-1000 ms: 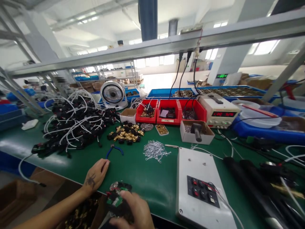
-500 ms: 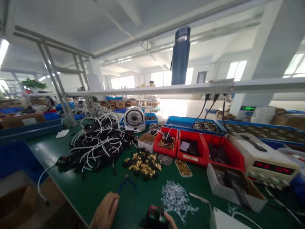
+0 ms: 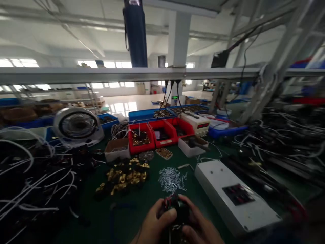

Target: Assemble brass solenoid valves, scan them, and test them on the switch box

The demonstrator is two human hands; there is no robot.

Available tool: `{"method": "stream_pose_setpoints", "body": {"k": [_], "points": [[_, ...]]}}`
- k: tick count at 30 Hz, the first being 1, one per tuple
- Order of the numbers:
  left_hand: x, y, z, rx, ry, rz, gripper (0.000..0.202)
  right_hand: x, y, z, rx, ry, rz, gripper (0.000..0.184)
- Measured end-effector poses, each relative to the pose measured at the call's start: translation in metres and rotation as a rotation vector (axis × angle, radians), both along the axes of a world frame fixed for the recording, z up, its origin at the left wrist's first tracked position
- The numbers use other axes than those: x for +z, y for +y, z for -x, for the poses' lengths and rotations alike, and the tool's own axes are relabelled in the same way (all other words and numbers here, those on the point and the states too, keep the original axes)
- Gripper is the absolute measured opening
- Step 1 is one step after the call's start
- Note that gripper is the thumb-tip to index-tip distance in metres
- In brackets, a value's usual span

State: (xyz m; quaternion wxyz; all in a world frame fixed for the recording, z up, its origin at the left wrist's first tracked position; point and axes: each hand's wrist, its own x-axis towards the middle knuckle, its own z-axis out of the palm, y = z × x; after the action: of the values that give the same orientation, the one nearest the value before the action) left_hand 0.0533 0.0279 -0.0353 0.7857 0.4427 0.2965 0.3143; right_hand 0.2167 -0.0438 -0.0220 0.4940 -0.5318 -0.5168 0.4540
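Both my hands meet low in the middle of the view over the green bench. My left hand (image 3: 154,222) and my right hand (image 3: 199,225) are closed around a small black electronic part (image 3: 176,211) with a red and green bit on top. My thumbs press on it from both sides. Just beyond it lies a heap of small white wire ties (image 3: 171,179). A pile of brass and black fittings (image 3: 122,178) sits to the left of that.
A white box with a black switch panel (image 3: 233,195) lies to the right. Red bins (image 3: 158,134), cardboard trays and a white power supply (image 3: 198,122) stand behind. A fan (image 3: 76,125) and a tangle of black parts with white cables (image 3: 33,183) fill the left. Dark cables crowd the right.
My left hand left the bench near the blue pliers and joined my right hand on the black part. The part moved up and forward. My head turned, shifting the whole view.
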Motion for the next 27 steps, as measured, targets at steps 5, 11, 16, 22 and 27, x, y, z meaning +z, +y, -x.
{"method": "stream_pose_setpoints", "body": {"k": [5,11,16,22,27], "points": [[-0.003,-0.001,0.015,0.087,-0.019,0.258,0.062,0.078,0.030,-0.079,-0.369,-0.851,-0.031,0.038],[-0.011,0.004,0.022,0.077,-0.087,0.244,0.063,0.094,0.081,-0.129,-0.211,-0.929,0.153,0.017],[-0.011,0.003,0.020,0.042,-0.096,0.186,0.064,0.069,0.086,-0.137,-0.164,-0.880,0.236,0.020],[-0.014,0.002,0.020,0.043,-0.096,0.126,0.060,0.056,0.090,-0.151,-0.185,-0.841,0.226,0.023],[-0.014,0.003,0.021,0.039,-0.059,0.083,0.060,0.057,0.090,-0.151,-0.142,-0.803,0.197,0.023]]}}
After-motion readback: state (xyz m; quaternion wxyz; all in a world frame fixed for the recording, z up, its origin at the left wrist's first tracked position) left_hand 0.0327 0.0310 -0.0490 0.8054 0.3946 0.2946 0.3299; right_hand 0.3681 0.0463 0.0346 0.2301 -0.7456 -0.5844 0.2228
